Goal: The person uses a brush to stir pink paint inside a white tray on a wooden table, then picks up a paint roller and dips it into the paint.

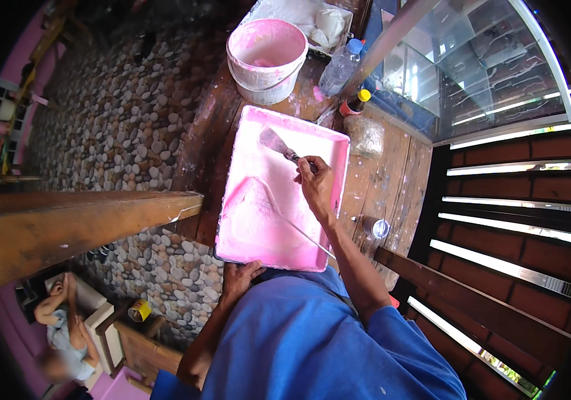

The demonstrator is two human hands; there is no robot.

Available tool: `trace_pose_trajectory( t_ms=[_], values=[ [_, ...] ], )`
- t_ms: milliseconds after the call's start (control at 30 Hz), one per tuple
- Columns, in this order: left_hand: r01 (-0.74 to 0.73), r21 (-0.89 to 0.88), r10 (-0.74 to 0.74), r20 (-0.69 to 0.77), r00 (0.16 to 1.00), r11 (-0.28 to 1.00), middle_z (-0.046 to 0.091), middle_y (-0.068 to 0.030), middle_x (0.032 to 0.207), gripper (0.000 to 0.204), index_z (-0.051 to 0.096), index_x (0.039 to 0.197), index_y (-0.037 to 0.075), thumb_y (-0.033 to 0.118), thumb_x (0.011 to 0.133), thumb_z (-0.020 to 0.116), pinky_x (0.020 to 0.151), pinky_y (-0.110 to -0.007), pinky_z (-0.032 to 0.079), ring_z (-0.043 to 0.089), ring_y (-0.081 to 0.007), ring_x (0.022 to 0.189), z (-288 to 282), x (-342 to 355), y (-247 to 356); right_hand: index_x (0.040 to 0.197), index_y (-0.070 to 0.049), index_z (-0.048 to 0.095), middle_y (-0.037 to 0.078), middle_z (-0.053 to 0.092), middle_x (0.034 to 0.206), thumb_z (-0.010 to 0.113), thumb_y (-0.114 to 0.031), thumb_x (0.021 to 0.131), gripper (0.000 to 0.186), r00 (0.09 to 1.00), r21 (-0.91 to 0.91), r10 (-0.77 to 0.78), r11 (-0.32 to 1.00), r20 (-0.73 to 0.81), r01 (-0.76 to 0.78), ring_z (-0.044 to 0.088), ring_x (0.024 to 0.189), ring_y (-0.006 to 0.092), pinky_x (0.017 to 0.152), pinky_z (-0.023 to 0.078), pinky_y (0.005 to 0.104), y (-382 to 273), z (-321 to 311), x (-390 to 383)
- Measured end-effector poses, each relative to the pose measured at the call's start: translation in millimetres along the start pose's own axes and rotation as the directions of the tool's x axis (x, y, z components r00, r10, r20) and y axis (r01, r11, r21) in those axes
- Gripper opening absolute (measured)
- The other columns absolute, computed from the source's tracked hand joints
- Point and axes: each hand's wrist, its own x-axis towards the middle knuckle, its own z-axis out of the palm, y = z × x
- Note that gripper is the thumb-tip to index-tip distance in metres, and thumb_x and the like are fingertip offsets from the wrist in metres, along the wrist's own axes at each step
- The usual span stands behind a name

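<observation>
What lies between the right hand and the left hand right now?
In the head view, the pink-coated inside of the tray lies between the right hand and the left hand, with a thin pale rod crossing the stretch.

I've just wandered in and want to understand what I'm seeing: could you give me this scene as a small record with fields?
Right hand: grips the scraper by its dark handle
Left hand: at the tray's near edge
Tray: pink walls, white and pink inside
Rod: thin, slants across the tray
Beyond the tray: bucket, pink inside; clear bottle, blue cap
Right of the tray: small can
</observation>
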Motion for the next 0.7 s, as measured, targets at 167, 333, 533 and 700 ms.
trace_pose_trajectory(
  t_ms=[167,333,533,700],
  values=[
    [0.033,-0.078,-0.03,0.046,0.999,0.996,0.052,-0.014,0.106,0.049,0.034,0.125,0.005,-0.007,0.082,0.054,0.08,-0.041,0.054,0.058,-0.0231,0.09,-9.8,6.0,-8.3,0.087,0.003,0.06,0.008,0.059,0.066,0.057,-0.022,0.089,0.025,0.994,0.022,0.056,0.998,0.094,-0.058,0.058,0.052,0.0115,0.047,0.046,0.0233,-3.7,-6.2,-3.5],
    [0.028,-0.108,-0.021,0.064,0.998,0.994,0.052,-0.0137,0.105,0.049,0.035,0.125,0.006,-0.008,0.083,0.054,0.08,-0.042,0.054,0.058,-0.023,0.09,-11.8,7.3,-9.2,0.088,0.002,0.06,0.007,0.059,0.066,0.059,-0.022,0.087,0.024,0.997,-0.01,0.008,1.0,0.075,-0.007,0.056,0.05,0.0105,0.045,0.046,0.0233,-0.8,-33.3,-12.7],
    [0.016,-0.071,-0.013,0.042,0.999,0.997,0.054,-0.0133,0.103,0.04,0.04,0.12,0.002,-0.007,0.083,0.053,0.081,-0.041,0.054,0.059,-0.0231,0.092,-2.4,0.8,-0.2,0.093,0.002,0.06,0.004,0.058,0.063,0.059,-0.019,0.088,0.022,0.962,-0.249,-0.21,0.955,-0.176,0.163,0.052,0.05,0.0079,0.047,0.043,0.0221,11.7,-95.7,-27.9],
    [-0.002,-0.058,0.004,0.038,0.999,0.998,0.056,-0.0129,0.1,0.032,0.046,0.114,0.0,-0.006,0.083,0.053,0.083,-0.043,0.053,0.059,-0.0233,0.094,-5.1,2.8,-3.1,0.091,0.002,0.059,0.004,0.058,0.063,0.058,-0.022,0.088,0.024,0.958,-0.418,-0.164,0.907,-0.233,0.053,0.054,0.05,0.0094,0.046,0.042,0.0225,11.5,-107.2,-40.1]
  ],
)
